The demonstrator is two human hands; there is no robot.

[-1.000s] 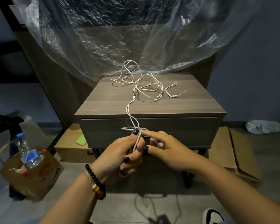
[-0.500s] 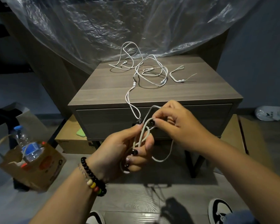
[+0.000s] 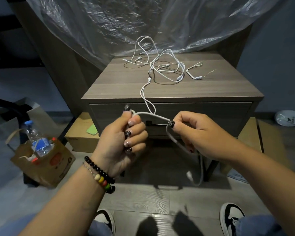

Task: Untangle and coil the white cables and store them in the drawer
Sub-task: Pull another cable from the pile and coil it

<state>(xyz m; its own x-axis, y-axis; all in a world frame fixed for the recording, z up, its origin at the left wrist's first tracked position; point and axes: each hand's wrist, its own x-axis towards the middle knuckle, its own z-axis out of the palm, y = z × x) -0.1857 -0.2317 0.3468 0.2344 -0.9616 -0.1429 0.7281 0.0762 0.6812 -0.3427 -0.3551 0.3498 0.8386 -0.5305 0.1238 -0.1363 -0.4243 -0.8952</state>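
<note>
Cable stretched between two hands

The left hand [image 3: 124, 142] grips a white cable [image 3: 152, 114] in curled fingers; the right hand [image 3: 194, 132] pinches the same cable to the right, its loose end hanging below. Both are in front of the closed drawer [image 3: 203, 113]. The remaining cable trails far up onto the nightstand [image 3: 119, 84], joining a tangle there

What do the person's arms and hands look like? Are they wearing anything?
Both arms are bare, with no sleeves showing. The left hand has a bracelet of black beads at the wrist, with a cream, a yellow, a red and a green bead among them. The nails on both hands are painted dark and glossy; some look pale. The right hand shows no bracelet.
</note>
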